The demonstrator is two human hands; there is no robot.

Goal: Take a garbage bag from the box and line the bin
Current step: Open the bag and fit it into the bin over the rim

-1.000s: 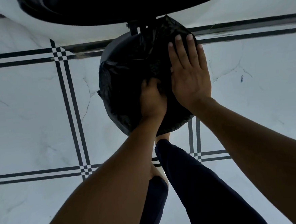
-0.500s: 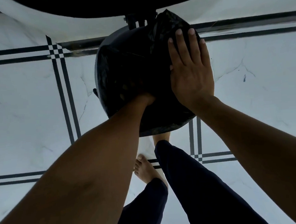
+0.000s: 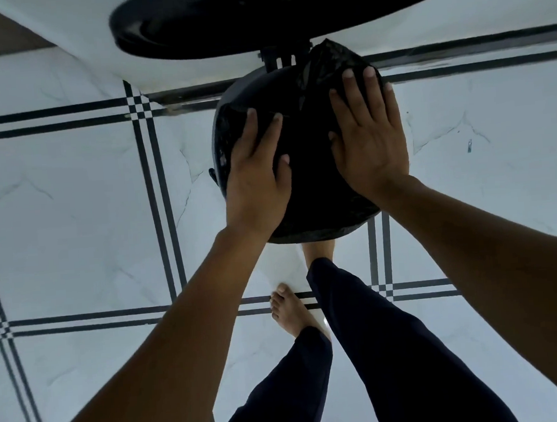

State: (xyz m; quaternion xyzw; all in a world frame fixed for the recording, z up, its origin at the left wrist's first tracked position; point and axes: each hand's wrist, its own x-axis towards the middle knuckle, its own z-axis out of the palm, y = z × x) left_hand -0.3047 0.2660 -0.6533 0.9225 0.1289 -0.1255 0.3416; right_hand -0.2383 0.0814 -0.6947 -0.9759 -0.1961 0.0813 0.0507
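Observation:
A round black bin (image 3: 258,88) stands on the tiled floor under me, its lid (image 3: 257,14) swung up and back. A black garbage bag (image 3: 311,175) lines the opening, with a crumpled bunch of it standing up at the far right rim. My left hand (image 3: 255,179) lies flat over the bag at the left rim, fingers spread and thumb toward the inside. Flat on the bag at the right rim rests my right hand (image 3: 371,138), fingers pointing away from me. Neither hand is closed around the plastic.
The floor is white marble tile with dark double lines (image 3: 157,193). My bare left foot (image 3: 291,312) and dark trouser legs (image 3: 395,351) are just in front of the bin. A white wall base (image 3: 96,68) runs behind the bin.
My left hand came up out of the bin, where it was pushing the bag down, and now lies flat on the left rim. The right hand stayed on the right rim.

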